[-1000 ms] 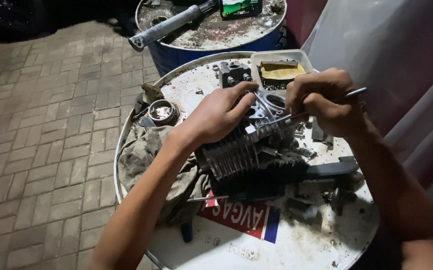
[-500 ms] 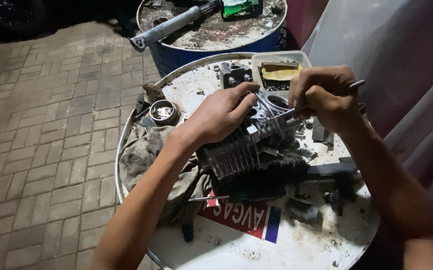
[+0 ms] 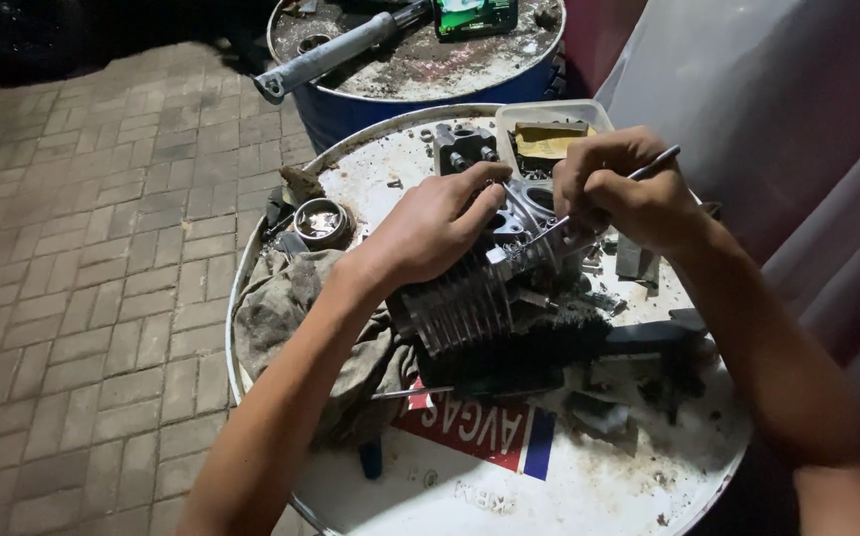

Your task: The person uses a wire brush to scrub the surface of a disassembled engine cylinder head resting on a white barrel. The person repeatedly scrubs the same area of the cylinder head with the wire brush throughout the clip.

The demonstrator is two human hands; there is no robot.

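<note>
I see the left hand (image 3: 440, 223) clamped over the finned engine cylinder (image 3: 469, 303), which sits mid drum-lid tabletop (image 3: 608, 486) beside a dirty rag (image 3: 291, 308). Right hand (image 3: 623, 189) pinches a thin metal pick (image 3: 589, 203), tip at the cylinder's top.

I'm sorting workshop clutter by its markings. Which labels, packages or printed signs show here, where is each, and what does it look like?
Drum label: near edge of the white drum top, a red patch with white letters and a blue stripe.
Green package: on the far blue drum, flat, green with pale print.
Tray: white, beyond the hands, holding yellowish paper.
</note>
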